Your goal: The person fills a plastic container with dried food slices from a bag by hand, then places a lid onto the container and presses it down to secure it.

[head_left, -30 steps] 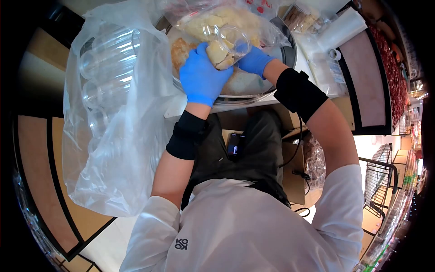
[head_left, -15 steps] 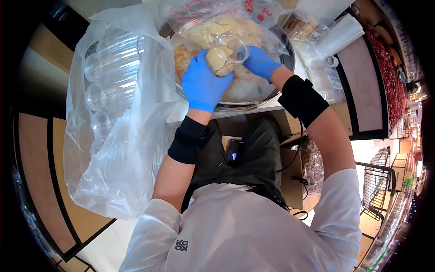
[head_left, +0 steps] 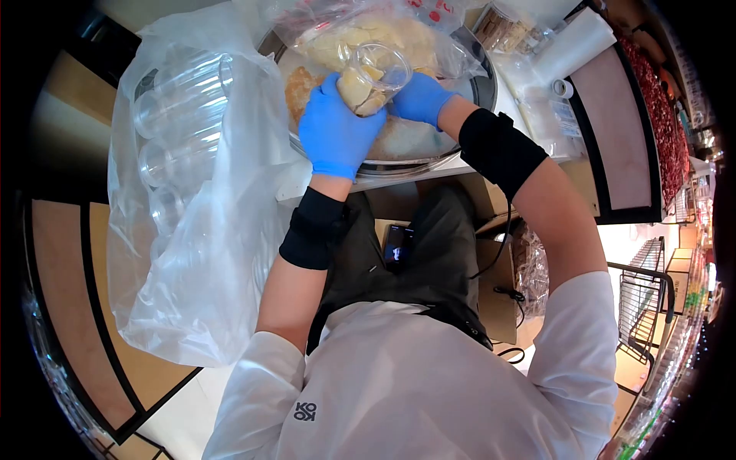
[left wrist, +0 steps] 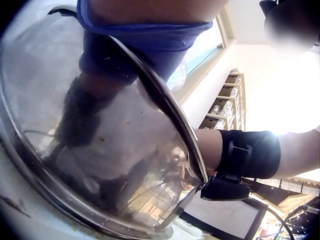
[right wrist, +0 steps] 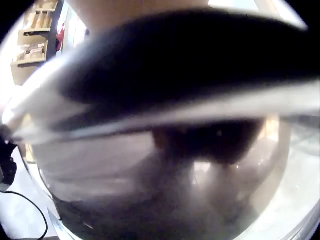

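Note:
My left hand [head_left: 337, 134], in a blue glove, grips a clear plastic cup [head_left: 381, 67] tilted over a wide steel bowl [head_left: 418, 165]. Pale yellow chip-like pieces [head_left: 359, 92] fill the lower part of the cup. Beside it, my blue-gloved right hand [head_left: 423, 101] reaches in close to the cup, its fingertips hidden behind the cup's rim. A clear bag [head_left: 360, 38] of similar yellow pieces lies just beyond both hands. In the left wrist view, the glove cuff [left wrist: 145, 42] shows above the bowl's shiny outer wall. The right wrist view shows mostly blurred metal.
At the left hangs a big translucent bag [head_left: 207, 253] with stacked clear cups [head_left: 184, 115]. A roll of clear plastic [head_left: 575, 46] and a container of light pieces [head_left: 502, 31] stand at the right. A phone [head_left: 396, 244] lies below, between the legs.
The cup and my left hand have shifted slightly up and left in the head view. My right hand has come closer to the cup. My left hand keeps its grip throughout.

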Action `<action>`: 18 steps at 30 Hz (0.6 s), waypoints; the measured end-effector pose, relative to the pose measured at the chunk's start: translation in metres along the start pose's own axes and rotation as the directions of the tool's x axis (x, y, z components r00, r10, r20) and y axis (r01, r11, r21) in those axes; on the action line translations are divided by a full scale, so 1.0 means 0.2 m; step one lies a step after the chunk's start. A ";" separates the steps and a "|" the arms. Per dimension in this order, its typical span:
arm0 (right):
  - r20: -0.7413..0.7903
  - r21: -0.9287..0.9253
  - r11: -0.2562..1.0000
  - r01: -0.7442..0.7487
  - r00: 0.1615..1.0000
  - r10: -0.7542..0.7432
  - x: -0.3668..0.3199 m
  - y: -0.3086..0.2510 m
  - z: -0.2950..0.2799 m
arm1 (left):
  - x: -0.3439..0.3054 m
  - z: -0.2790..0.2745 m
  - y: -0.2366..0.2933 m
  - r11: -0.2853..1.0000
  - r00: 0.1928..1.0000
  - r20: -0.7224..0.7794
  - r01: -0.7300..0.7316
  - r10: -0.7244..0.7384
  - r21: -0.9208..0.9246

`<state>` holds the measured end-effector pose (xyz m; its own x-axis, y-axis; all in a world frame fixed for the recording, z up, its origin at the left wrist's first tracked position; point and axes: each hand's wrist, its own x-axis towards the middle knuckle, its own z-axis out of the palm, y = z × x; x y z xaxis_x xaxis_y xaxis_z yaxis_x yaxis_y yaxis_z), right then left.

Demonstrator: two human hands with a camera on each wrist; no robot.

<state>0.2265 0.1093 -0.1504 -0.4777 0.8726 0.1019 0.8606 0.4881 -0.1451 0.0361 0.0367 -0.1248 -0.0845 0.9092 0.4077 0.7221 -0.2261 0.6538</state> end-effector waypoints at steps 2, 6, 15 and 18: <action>-0.066 -0.026 0.999 0.027 0.997 -0.029 0.01 0.01 0.03 | 0.00 0.00 -0.01 1.000 1.000 -0.012 -0.013 0.012 -0.019; -0.025 0.161 0.971 -0.177 0.983 0.183 -0.02 -0.06 -0.14 | 0.00 -0.01 -0.01 1.000 1.000 -0.019 -0.018 0.018 -0.008; -0.174 0.067 0.995 -0.080 0.980 0.091 -0.20 0.08 -0.39 | 0.00 -0.02 -0.01 0.995 0.995 0.004 -0.096 0.096 0.004; -0.173 0.209 0.965 -0.160 0.965 0.197 -0.34 0.04 -0.60 | 0.00 -0.03 0.00 0.994 0.995 0.038 -0.096 0.095 0.047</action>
<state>0.2874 0.0522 -0.0399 -0.2610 0.9350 0.2402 0.8698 0.3357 -0.3616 0.0324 0.0342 -0.1214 0.0104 0.8964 0.4431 0.7582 -0.2960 0.5810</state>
